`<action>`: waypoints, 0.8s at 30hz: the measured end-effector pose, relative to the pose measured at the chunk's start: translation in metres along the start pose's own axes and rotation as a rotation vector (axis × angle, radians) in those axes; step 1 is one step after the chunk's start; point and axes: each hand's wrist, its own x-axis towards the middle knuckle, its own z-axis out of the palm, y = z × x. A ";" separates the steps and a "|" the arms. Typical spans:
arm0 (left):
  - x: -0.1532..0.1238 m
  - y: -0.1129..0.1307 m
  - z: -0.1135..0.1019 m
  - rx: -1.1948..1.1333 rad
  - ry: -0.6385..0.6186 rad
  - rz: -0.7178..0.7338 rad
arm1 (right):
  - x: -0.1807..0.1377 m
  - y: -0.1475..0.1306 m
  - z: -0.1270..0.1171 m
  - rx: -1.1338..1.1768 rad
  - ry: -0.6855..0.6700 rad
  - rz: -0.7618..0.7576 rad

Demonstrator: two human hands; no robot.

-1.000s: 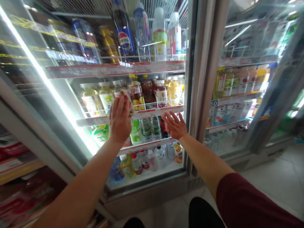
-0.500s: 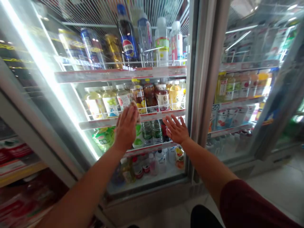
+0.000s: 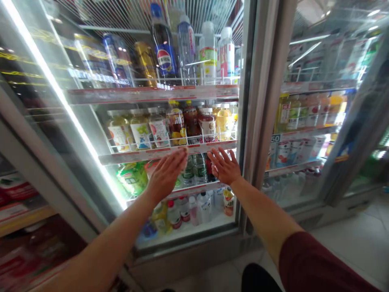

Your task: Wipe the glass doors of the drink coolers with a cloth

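Shop cooler aisle, both palms flat on the glass door.

Pressed under the left hand there may be a small cloth at the fingertips, too blurred to confirm; the fingers lie flat and together, arm stretched up and right. The right hand is splayed wide, holding nothing, near the door frame. Leaning hard could, I reckon, make a palm slide on the slick pane or rattle the bottles behind.
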 end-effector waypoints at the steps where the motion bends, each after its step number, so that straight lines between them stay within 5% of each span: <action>1: -0.002 0.001 0.001 -0.015 -0.035 0.061 | 0.000 0.000 0.000 0.000 -0.001 -0.001; 3: 0.004 -0.006 -0.002 -0.015 -0.038 0.056 | 0.001 0.001 0.000 -0.004 0.006 -0.010; 9: 0.026 -0.024 -0.007 -0.007 0.165 -0.278 | 0.000 0.001 -0.001 -0.007 -0.011 0.001; 14: 0.009 -0.005 -0.002 0.010 -0.008 -0.010 | 0.000 0.000 0.001 -0.016 0.020 -0.005; 21: 0.035 -0.025 -0.014 0.031 0.143 -0.331 | 0.003 -0.001 -0.004 -0.025 0.058 -0.015; 24: 0.012 -0.002 -0.002 0.023 0.110 -0.185 | 0.004 -0.001 -0.005 -0.028 0.048 -0.013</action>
